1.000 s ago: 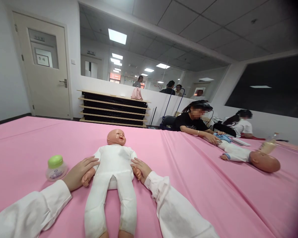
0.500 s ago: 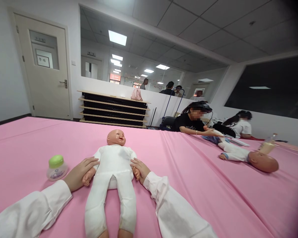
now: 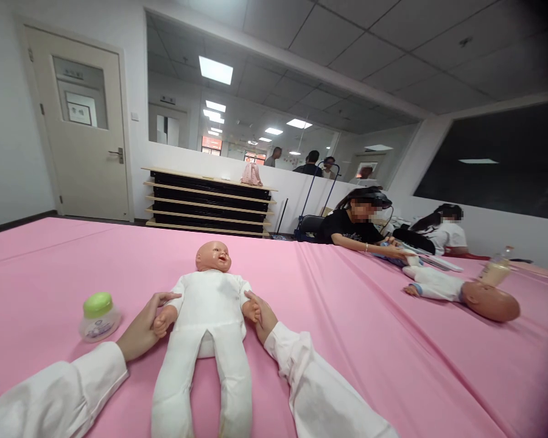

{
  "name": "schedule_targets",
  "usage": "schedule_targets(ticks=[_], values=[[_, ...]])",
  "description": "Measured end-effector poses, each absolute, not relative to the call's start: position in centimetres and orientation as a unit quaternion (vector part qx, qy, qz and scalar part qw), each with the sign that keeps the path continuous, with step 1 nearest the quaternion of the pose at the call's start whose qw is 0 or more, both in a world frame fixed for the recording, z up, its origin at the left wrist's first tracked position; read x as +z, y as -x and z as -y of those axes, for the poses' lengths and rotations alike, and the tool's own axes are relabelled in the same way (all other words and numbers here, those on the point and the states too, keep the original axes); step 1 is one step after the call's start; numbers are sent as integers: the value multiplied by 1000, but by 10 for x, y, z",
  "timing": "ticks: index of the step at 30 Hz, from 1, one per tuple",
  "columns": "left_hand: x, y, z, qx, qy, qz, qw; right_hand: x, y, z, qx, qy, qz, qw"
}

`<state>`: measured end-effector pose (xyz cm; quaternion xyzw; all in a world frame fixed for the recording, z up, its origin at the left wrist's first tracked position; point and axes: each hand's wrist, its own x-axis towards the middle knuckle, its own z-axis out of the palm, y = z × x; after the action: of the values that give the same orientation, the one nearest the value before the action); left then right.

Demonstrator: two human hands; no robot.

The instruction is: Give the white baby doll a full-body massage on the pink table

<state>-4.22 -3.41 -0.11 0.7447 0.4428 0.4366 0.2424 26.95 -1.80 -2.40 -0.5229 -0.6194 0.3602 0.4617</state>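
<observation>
A baby doll [image 3: 207,316] in a white bodysuit lies on its back on the pink table cover [image 3: 50,267], head away from me. My left hand [image 3: 141,328] grips the doll's right hand and forearm at the doll's left side in view. My right hand [image 3: 262,316] holds the doll's other hand. Both my sleeves are white. A small bottle with a green cap [image 3: 98,315] stands just left of my left hand, apart from it.
At the far right, two people sit at the table with a second doll [image 3: 466,293] and a feeding bottle [image 3: 495,271]. Low dark shelves [image 3: 207,199] and a door [image 3: 80,131] stand behind. More people stand beyond the glass partition.
My hands have slid from the doll's sides onto its two hands and lifted them slightly. The person at the right has drawn a hand back toward the second doll.
</observation>
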Motion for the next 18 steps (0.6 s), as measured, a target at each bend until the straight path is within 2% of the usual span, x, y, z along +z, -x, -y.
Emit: schedule_targets(ticks=[2, 5, 9, 14, 18], values=[[-1, 39, 30, 443, -729, -435, 287, -22, -274, 22, 331, 516, 634, 472], [-3, 33, 18, 479, -689, -443, 315, -19, -275, 21, 209, 492, 693, 484], [-5, 17, -5, 515, -650, -506, 237, -20, -263, -10, 67, 527, 684, 501], [2, -2, -38, 517, -657, -534, 128, -17, -246, -60, 21, 588, 612, 528], [9, -6, -59, 474, -658, -567, 143, -8, -244, -70, 22, 560, 641, 525]])
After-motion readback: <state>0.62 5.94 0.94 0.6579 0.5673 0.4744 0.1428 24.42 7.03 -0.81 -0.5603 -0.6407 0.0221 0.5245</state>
